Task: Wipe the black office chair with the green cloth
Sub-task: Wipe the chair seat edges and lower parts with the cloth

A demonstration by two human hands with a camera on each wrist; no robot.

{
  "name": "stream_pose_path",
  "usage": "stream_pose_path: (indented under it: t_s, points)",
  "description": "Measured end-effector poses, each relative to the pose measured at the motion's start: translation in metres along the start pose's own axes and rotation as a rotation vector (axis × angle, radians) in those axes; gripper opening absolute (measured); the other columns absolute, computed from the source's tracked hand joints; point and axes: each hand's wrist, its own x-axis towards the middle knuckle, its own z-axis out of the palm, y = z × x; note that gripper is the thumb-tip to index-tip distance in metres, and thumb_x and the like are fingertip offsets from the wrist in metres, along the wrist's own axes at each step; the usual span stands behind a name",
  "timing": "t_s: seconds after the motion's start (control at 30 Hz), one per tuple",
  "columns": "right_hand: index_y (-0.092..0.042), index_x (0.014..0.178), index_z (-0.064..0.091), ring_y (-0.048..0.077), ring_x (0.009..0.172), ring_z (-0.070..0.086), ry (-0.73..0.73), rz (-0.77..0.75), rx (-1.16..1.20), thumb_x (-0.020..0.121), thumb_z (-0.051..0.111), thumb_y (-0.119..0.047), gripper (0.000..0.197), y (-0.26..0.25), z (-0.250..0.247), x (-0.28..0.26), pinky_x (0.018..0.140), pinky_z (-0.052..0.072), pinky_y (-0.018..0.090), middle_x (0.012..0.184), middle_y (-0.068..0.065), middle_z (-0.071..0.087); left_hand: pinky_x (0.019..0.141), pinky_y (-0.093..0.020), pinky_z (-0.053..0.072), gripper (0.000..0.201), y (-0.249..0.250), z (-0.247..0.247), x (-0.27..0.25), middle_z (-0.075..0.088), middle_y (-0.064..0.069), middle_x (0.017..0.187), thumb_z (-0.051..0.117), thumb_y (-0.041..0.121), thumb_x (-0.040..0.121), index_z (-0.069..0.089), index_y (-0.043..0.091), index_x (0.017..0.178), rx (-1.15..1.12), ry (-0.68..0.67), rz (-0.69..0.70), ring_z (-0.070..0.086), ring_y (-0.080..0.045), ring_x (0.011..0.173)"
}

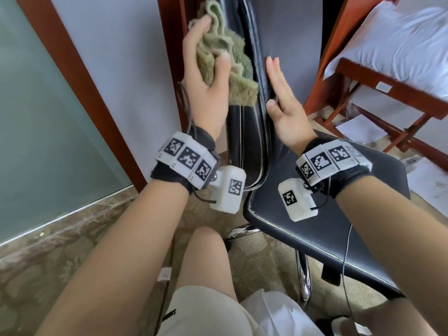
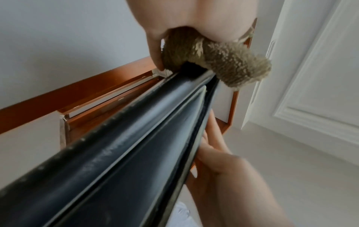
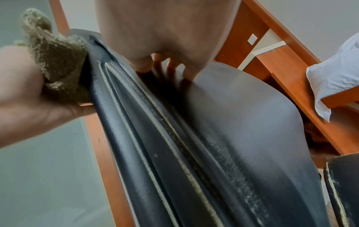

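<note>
Two hands are at the backrest of the black office chair (image 1: 257, 44), one on each side of it. From the head view, the left hand (image 1: 206, 76) has the green cloth (image 1: 225, 57) bunched in its palm, thumb curled over the front of the wad, pressing it against the outer side edge of the backrest, up near the top. The right hand (image 1: 281, 93) lies flat along the front face of the backrest, fingers straight and together, thumb against the stitched edge; it grasps nothing and looks to be steadying the back. I'd judge the wiping to be under way on that side edge, with the seat (image 1: 339, 202) and the lower stretch of the back left to do; whether any part is already clean I cannot tell.

Looking along the left wrist, the cloth (image 2: 223, 61) sits crumpled on top of the narrow black edge (image 2: 136, 145), held between the thumb (image 2: 155, 50) and the palm above. The other hand (image 2: 219, 161) shows lower down on the far side of the panel, resting against it.

From the right wrist, the fingers (image 3: 188, 72) press straight onto the smooth black front (image 3: 242, 115), nothing pinched. The seam piping (image 3: 174, 138) there carries pale dust and flecks, so that strip seems unwiped. The cloth (image 3: 56, 64) is jammed against the opposite edge, clasped in the left hand (image 3: 25, 99).
</note>
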Motion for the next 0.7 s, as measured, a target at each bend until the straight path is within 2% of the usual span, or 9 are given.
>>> stream_pose_path:
  t_s: [0.13,0.2,0.27,0.33,0.43,0.5,0.57,0.63,0.7]
  points:
    - [-0.014,0.148,0.013,0.029,0.145,0.003,0.009,-0.019,0.000,0.097,0.035,0.000,0.056,0.002,0.003,0.000,0.119,0.005,0.039,0.157,0.013,0.005,0.105,-0.053,0.037,0.037,-0.011,-0.003,-0.013,0.045,-0.026,0.132,0.046,0.020,0.093,0.036,0.011,0.128,-0.063,-0.065,-0.155,0.047,-0.038,0.122]
    - [-0.015,0.147,0.012,0.029,0.145,0.002,0.020,-0.033,0.006,0.101,0.035,-0.010,0.052,0.003,0.005,-0.001,0.120,0.005,0.040,0.156,0.011,0.005,0.109,-0.040,0.036,0.034,-0.010,-0.001,-0.024,0.044,-0.026,0.136,0.045,0.018,0.095,0.035,0.014,0.127,-0.106,-0.058,-0.231,0.046,-0.034,0.126]
    - [-0.012,0.148,0.013,0.027,0.145,0.001,0.019,-0.026,0.005,0.099,0.033,-0.004,0.054,0.005,0.004,-0.001,0.120,0.003,0.037,0.157,0.013,0.004,0.108,-0.024,0.034,0.033,-0.013,0.000,-0.035,0.042,-0.023,0.140,0.046,0.012,0.095,0.035,0.017,0.126,-0.130,-0.031,-0.254,0.044,-0.027,0.128]
    - [-0.008,0.148,0.014,0.025,0.145,0.001,0.013,-0.027,-0.004,0.096,0.031,0.000,0.056,0.007,0.002,-0.001,0.118,0.002,0.027,0.157,0.015,0.004,0.106,-0.020,0.034,0.033,-0.021,0.001,-0.048,0.041,-0.022,0.141,0.047,0.014,0.094,0.035,0.020,0.124,-0.159,-0.028,-0.273,0.043,-0.023,0.128]
    - [-0.002,0.147,0.015,0.029,0.145,0.002,0.013,-0.072,-0.012,0.099,0.033,-0.006,0.052,0.010,0.003,0.000,0.116,0.003,0.023,0.156,0.020,0.006,0.108,-0.027,0.036,0.034,-0.029,0.003,-0.062,0.045,-0.025,0.137,0.048,0.027,0.090,0.038,0.022,0.121,-0.159,-0.006,-0.326,0.046,-0.030,0.127]
    - [-0.002,0.147,0.015,0.031,0.145,0.002,0.021,-0.069,0.002,0.099,0.035,-0.007,0.052,0.013,0.006,0.001,0.118,0.003,0.029,0.155,0.021,0.006,0.109,-0.036,0.036,0.033,-0.034,0.006,-0.071,0.048,-0.026,0.133,0.047,0.030,0.088,0.039,0.026,0.120,-0.144,0.021,-0.331,0.047,-0.034,0.125]
    - [-0.001,0.147,0.015,0.032,0.144,0.001,0.034,-0.069,0.019,0.099,0.035,-0.018,0.054,0.014,0.009,0.000,0.119,0.003,0.035,0.155,0.021,0.007,0.109,-0.042,0.036,0.032,-0.040,0.007,-0.080,0.049,-0.025,0.132,0.047,0.030,0.089,0.039,0.030,0.120,-0.134,0.036,-0.334,0.048,-0.034,0.124]
    - [0.003,0.146,0.015,0.034,0.144,0.001,0.040,-0.081,0.022,0.098,0.030,-0.024,0.057,0.013,0.011,-0.001,0.119,0.004,0.036,0.154,0.024,0.007,0.108,-0.039,0.037,0.031,-0.047,0.007,-0.088,0.051,-0.022,0.131,0.047,0.031,0.088,0.039,0.033,0.118,-0.129,0.051,-0.351,0.050,-0.031,0.122]
    - [0.007,0.145,0.015,0.036,0.143,0.002,0.050,-0.094,0.015,0.100,0.033,-0.014,0.052,0.012,0.012,-0.001,0.118,0.004,0.032,0.153,0.027,0.007,0.105,-0.031,0.039,0.031,-0.050,0.006,-0.097,0.053,-0.017,0.127,0.047,0.033,0.087,0.040,0.035,0.117,-0.121,0.056,-0.375,0.052,-0.025,0.118]
